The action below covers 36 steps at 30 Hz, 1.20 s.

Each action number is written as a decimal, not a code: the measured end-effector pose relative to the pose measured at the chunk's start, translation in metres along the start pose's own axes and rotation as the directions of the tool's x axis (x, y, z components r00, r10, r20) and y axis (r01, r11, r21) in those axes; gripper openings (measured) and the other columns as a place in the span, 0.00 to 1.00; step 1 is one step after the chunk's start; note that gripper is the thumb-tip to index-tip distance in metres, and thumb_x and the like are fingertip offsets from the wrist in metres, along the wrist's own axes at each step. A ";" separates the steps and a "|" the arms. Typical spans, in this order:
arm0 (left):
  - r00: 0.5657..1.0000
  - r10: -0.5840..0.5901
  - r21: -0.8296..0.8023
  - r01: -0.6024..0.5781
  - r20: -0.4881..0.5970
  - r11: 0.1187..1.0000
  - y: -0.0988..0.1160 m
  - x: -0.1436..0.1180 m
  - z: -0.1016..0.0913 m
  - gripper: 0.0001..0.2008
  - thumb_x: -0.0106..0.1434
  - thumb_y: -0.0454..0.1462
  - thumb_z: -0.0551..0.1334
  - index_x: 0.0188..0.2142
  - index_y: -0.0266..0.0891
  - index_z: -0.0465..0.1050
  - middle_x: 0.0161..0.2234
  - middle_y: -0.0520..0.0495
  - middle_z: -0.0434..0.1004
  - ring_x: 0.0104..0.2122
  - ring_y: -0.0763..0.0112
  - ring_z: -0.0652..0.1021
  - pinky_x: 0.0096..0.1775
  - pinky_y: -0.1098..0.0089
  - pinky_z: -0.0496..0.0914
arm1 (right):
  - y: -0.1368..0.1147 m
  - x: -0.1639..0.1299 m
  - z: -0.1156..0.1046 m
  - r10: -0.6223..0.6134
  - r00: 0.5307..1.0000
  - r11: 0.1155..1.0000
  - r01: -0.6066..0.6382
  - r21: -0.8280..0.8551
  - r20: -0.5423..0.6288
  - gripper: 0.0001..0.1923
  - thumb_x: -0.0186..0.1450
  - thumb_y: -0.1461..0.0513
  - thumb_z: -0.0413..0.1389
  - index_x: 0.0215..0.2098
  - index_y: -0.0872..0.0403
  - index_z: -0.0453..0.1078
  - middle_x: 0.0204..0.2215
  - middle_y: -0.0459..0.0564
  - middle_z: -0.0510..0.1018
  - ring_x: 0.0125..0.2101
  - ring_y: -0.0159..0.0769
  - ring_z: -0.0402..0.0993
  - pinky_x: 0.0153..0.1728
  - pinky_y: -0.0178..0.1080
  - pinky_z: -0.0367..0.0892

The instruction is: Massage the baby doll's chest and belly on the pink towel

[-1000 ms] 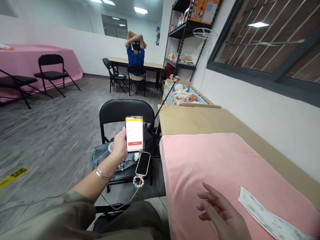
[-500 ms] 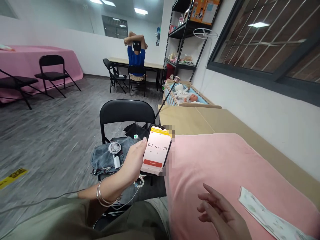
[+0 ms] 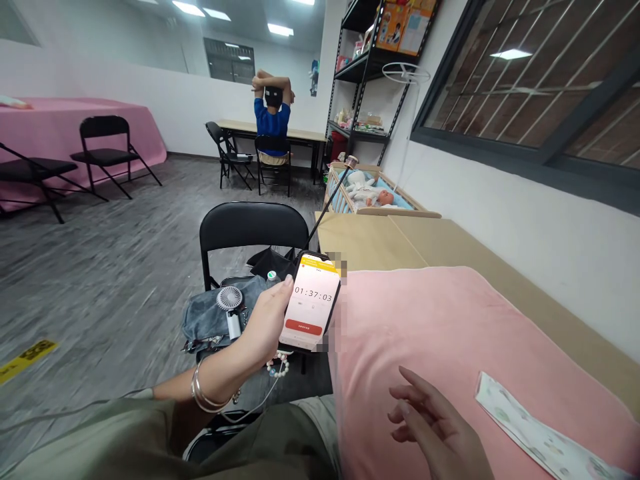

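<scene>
"From the head view, how far along are you?"

"The phone [image 3: 311,308] is up, held near the edge of the pink cover [image 3: 425,313], lit and reading 01:37:03; that much is done. The cloth [image 3: 543,427] lies untouched on the cover, so I judge nothing is under way with it."

"What are you holding?"

"My left hand [image 3: 270,312] is wrapped round the phone. My right hand [image 3: 436,421] is empty, fingers loosely bent and parted over the cover; whether they touch it, I can't tell. The hands are well apart."
</scene>
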<state>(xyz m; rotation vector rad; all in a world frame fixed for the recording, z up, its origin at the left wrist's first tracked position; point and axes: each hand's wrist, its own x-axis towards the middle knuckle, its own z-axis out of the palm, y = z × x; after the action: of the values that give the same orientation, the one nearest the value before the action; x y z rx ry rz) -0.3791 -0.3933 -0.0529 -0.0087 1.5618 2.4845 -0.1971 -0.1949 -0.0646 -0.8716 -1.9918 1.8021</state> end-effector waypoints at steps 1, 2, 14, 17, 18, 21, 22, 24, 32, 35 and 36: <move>1.000 -0.001 0.001 0.001 -0.004 1.000 0.000 0.001 0.000 0.25 0.58 0.53 0.71 0.46 0.38 0.81 0.46 0.42 0.85 0.42 0.54 0.84 0.39 0.65 0.78 | 0.001 0.001 0.000 0.001 1.000 1.000 -0.001 -0.002 0.003 0.29 0.53 0.46 0.69 0.47 0.53 0.80 0.36 0.54 0.82 0.29 0.40 0.76 0.27 0.41 0.77; 1.000 -0.003 0.002 0.003 -0.011 1.000 0.000 0.001 0.000 0.26 0.57 0.54 0.71 0.46 0.37 0.81 0.45 0.41 0.85 0.41 0.54 0.84 0.38 0.65 0.78 | 0.002 0.001 0.000 0.005 1.000 1.000 -0.005 -0.008 0.010 0.29 0.53 0.46 0.69 0.47 0.53 0.80 0.36 0.53 0.82 0.29 0.40 0.76 0.27 0.41 0.77; 0.999 0.039 0.058 -0.040 0.016 0.998 -0.009 0.023 -0.019 0.29 0.55 0.61 0.69 0.36 0.36 0.81 0.34 0.43 0.85 0.32 0.59 0.82 0.34 0.64 0.75 | -0.003 0.001 -0.002 0.032 0.996 0.997 -0.026 -0.068 0.088 0.27 0.52 0.47 0.69 0.45 0.53 0.80 0.32 0.51 0.83 0.27 0.41 0.78 0.28 0.40 0.79; 0.998 0.059 0.057 -0.059 0.001 0.997 -0.009 0.026 -0.021 0.29 0.54 0.60 0.70 0.37 0.36 0.81 0.35 0.43 0.85 0.32 0.59 0.82 0.35 0.64 0.75 | -0.002 0.001 -0.002 0.035 0.995 0.997 -0.028 -0.068 0.094 0.27 0.52 0.47 0.69 0.45 0.53 0.80 0.31 0.51 0.82 0.27 0.41 0.78 0.29 0.41 0.79; 0.998 0.069 0.067 -0.068 -0.013 0.995 -0.008 0.029 -0.023 0.29 0.54 0.60 0.70 0.38 0.36 0.80 0.35 0.43 0.85 0.33 0.59 0.83 0.35 0.64 0.76 | -0.001 0.000 -0.002 0.036 0.995 0.997 -0.029 -0.068 0.097 0.27 0.52 0.48 0.69 0.44 0.53 0.80 0.31 0.51 0.82 0.27 0.41 0.78 0.29 0.40 0.79; 0.990 0.126 0.121 -0.118 -0.066 0.986 -0.003 0.044 -0.034 0.29 0.55 0.59 0.70 0.41 0.35 0.80 0.34 0.44 0.85 0.32 0.58 0.83 0.33 0.65 0.76 | 0.001 -0.003 -0.001 0.020 0.997 0.998 -0.015 -0.057 0.073 0.26 0.53 0.47 0.69 0.45 0.53 0.80 0.32 0.51 0.82 0.27 0.40 0.78 0.28 0.40 0.79; 0.984 0.151 0.133 -0.139 -0.089 0.981 0.000 0.051 -0.040 0.30 0.55 0.59 0.70 0.41 0.35 0.80 0.33 0.44 0.85 0.32 0.58 0.83 0.33 0.64 0.76 | 0.001 -0.004 -0.001 0.007 0.999 0.999 -0.004 -0.050 0.054 0.26 0.54 0.47 0.68 0.45 0.53 0.80 0.32 0.51 0.82 0.27 0.40 0.78 0.29 0.40 0.79; 0.966 0.204 0.127 -0.184 -0.161 0.975 0.006 0.070 -0.053 0.29 0.56 0.58 0.69 0.42 0.35 0.79 0.33 0.43 0.84 0.32 0.57 0.83 0.33 0.63 0.77 | -0.001 -0.005 -0.005 -0.026 1.000 0.999 0.026 -0.033 0.005 0.27 0.54 0.47 0.68 0.46 0.53 0.79 0.34 0.51 0.83 0.27 0.39 0.78 0.29 0.40 0.79; 0.846 0.137 -0.140 -0.241 -0.516 0.960 0.002 0.157 -0.118 0.13 0.72 0.43 0.58 0.39 0.36 0.75 0.33 0.44 0.83 0.36 0.58 0.84 0.42 0.58 0.80 | -0.012 0.004 -0.038 -0.001 0.997 1.000 0.000 -0.010 -0.081 0.34 0.51 0.45 0.70 0.51 0.54 0.77 0.38 0.53 0.83 0.30 0.42 0.79 0.30 0.41 0.80; 0.908 -0.023 -0.351 -0.138 -0.419 0.926 -0.020 0.174 -0.147 0.24 0.76 0.48 0.47 0.38 0.36 0.75 0.33 0.41 0.83 0.38 0.57 0.85 0.44 0.54 0.80 | -0.011 0.002 -0.039 0.007 0.997 1.000 -0.007 0.000 -0.083 0.34 0.51 0.46 0.71 0.50 0.54 0.77 0.37 0.52 0.83 0.30 0.42 0.79 0.30 0.40 0.80; 0.918 -0.067 -0.400 -0.103 -0.390 0.911 -0.028 0.177 -0.157 0.26 0.76 0.49 0.44 0.40 0.36 0.75 0.33 0.41 0.83 0.38 0.56 0.85 0.45 0.53 0.80 | -0.010 0.000 -0.038 0.008 0.997 1.000 -0.008 0.000 -0.079 0.33 0.51 0.46 0.71 0.50 0.54 0.77 0.37 0.52 0.83 0.29 0.41 0.79 0.30 0.40 0.80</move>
<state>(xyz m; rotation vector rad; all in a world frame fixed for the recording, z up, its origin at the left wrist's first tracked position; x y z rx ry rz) -0.5638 -0.4913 -0.1671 -0.6023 1.1097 2.9132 -0.1765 -0.1650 -0.0485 -0.9377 -1.9423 1.7438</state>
